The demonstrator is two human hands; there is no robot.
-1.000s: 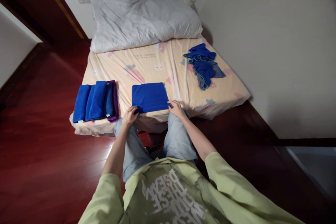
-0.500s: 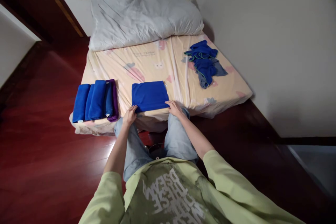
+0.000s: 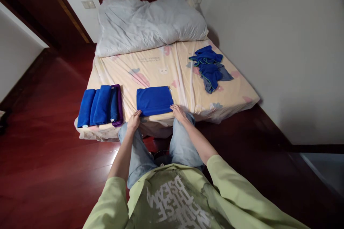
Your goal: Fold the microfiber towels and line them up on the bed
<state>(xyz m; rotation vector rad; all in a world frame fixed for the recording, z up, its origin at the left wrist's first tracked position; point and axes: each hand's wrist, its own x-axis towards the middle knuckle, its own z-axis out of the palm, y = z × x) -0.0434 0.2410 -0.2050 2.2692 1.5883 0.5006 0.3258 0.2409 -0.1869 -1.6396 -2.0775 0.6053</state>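
Note:
A blue towel, folded into a flat rectangle, lies near the front edge of the bed. My left hand pinches its near left corner. At the near right corner, the fingers of my right hand are closed on the cloth's edge. Left of it, several folded blue towels lie side by side, with a purple towel at their right end. A crumpled heap of blue cloths with green edging and greyish parts is on the right side of the bed.
The bed has a cream sheet with carrot prints. A large pale grey quilt or pillow lies across its head. A white wall rises at the right, and dark red floor runs along the left.
The whole view has shifted slightly, so the bed appears a little lower. Both hands stay at the near corners of the blue towel, which looks the same.

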